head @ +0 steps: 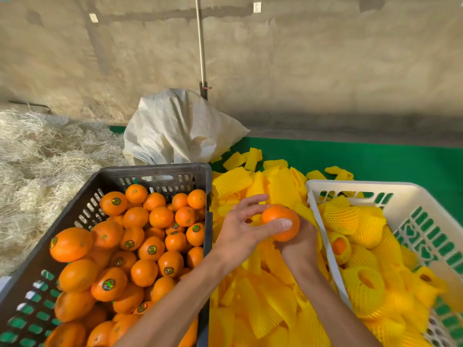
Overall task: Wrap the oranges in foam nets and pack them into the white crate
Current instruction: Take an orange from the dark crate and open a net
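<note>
One bare orange [280,222] held up between both hands over the heap of yellow foam nets [263,296], close to the supply for the next wrap. Left hand [240,231] half open, thumb laid across the fruit, other fingers spread free. Right hand [299,242] cupped beneath, its fingers hidden behind the orange, probably curled around it. Unwrapped fruit to the left in the black crate [155,171]. Netted oranges already in the white crate [355,187], cut off at the right edge.

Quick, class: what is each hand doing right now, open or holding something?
Left hand: holding the bare orange, thumb across it.
Right hand: gripping the same orange from below.
</note>
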Action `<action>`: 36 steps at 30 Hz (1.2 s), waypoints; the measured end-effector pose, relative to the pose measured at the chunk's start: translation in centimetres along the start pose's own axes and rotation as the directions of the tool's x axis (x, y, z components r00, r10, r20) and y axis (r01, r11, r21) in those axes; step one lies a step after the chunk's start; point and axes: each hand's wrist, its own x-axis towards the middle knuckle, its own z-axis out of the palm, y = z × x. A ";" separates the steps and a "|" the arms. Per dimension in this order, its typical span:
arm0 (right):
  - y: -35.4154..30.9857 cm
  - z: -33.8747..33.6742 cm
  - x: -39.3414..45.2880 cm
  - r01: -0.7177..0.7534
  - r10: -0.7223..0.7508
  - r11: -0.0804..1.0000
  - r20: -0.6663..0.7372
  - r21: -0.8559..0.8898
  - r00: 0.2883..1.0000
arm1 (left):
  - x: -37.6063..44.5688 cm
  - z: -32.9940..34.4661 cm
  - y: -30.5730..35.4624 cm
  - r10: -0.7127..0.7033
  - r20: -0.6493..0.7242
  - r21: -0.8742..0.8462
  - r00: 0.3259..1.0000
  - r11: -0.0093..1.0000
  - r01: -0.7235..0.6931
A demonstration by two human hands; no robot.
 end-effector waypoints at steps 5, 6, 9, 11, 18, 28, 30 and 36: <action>-0.6 -0.8 0.0 0.153 -0.152 0.983 0.019 -0.105 0.988 | 0.2 -0.3 -0.7 -0.115 0.082 -0.116 0.990 0.985 0.124; -0.7 -0.7 0.0 0.149 -0.147 0.978 0.025 -0.142 0.989 | 0.2 -0.4 -0.7 -0.153 0.093 -0.166 0.984 0.972 0.167; -0.4 -0.5 0.4 0.117 -0.098 0.979 0.117 -0.168 0.988 | 0.2 -1.1 -0.8 -0.216 0.116 -0.208 0.969 0.949 0.236; -0.4 -0.3 0.8 0.070 -0.045 0.990 0.203 -0.121 0.978 | 0.3 -1.6 -1.2 -0.234 0.088 -0.225 0.968 0.942 0.248; -1.9 -1.3 1.1 0.122 -0.118 0.991 0.065 -0.055 0.991 | 0.5 -1.8 -2.0 -0.028 0.020 0.308 0.999 0.951 0.020; -3.3 0.4 -1.2 0.603 -0.596 0.792 0.092 -0.091 0.797 | 0.0 -1.6 -2.1 0.124 -0.288 0.351 0.950 0.936 -0.016; -3.7 0.6 -1.8 0.509 -0.511 0.860 0.084 0.045 0.856 | 0.1 -2.1 -2.2 0.165 -0.336 0.297 0.927 0.953 -0.062; -4.8 1.1 -1.8 -0.483 0.381 0.858 0.415 0.174 0.827 | 0.5 -3.4 -2.8 0.195 -0.303 0.449 0.933 0.893 -0.041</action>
